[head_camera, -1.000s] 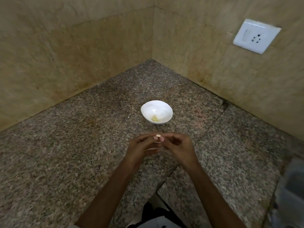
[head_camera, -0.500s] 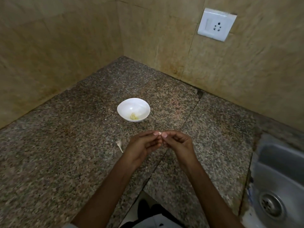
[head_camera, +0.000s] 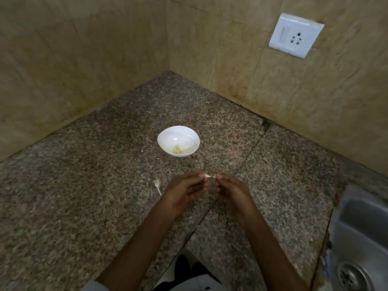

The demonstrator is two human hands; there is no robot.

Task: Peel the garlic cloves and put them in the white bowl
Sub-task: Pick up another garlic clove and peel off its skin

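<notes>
The weak point lies at our fingertips. The garlic piece [head_camera: 208, 176] is tiny and slippery-looking, and we judge that a sharp tug on the skin could flick it out of the pinch and onto the worktop [head_camera: 84, 196], or off towards the sink [head_camera: 361, 238] on our right. A tear in the papery skin could also leave a scrap stuck to the clove, which would then go into the bowl with it.

Our left hand [head_camera: 186, 193] pinches one end of the piece between thumb and forefinger, the other fingers loosely curled under. Our right hand [head_camera: 233, 192] pinches the other end the same way. The two hands sit close together above the worktop with a small gap between them, and the pale piece spans that gap. It is too small for us to tell how much is clove and how much is skin.

Just to the left of our left hand, a discarded skin scrap [head_camera: 157, 185] with a thin tail lies on the speckled stone. Beyond the hands, well apart from them, stands the white bowl [head_camera: 180, 135], upright, with a little heap of yellowish peeled garlic [head_camera: 177, 149] at its bottom. So the task looks partly done, with this piece not yet in the bowl. On the tiled wall to the far right is a white socket plate [head_camera: 296, 35].
</notes>
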